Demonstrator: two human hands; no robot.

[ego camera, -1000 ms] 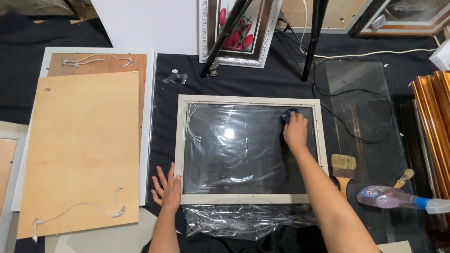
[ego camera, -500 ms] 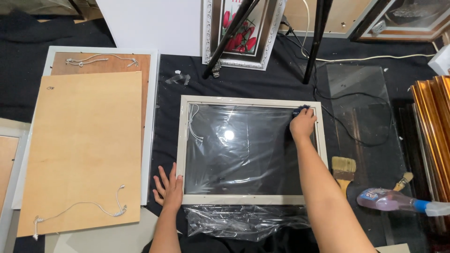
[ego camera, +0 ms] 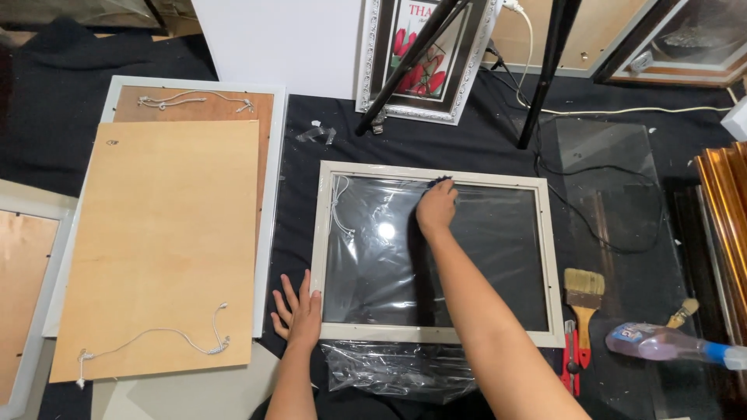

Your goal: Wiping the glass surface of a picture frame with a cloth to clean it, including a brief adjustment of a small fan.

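Our right hand [ego camera: 437, 208] had its fingers curled on a dark cloth [ego camera: 442, 182] at the top middle of the pale picture frame [ego camera: 318, 257], having slid left from its top right corner. The frame lay flat, long axis left to right. Our left hand [ego camera: 299, 314] stayed spread flat at its lower left corner.

Board [ego camera: 159, 249] left of frame [ego camera: 436, 253]; brush [ego camera: 583, 295] right.

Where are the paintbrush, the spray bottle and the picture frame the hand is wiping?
Paintbrush [ego camera: 583, 289]: head view, on its pale bristles.
Spray bottle [ego camera: 661, 343]: head view, on its clear purple body.
Frame [ego camera: 436, 333]: head view, on its bottom rail.
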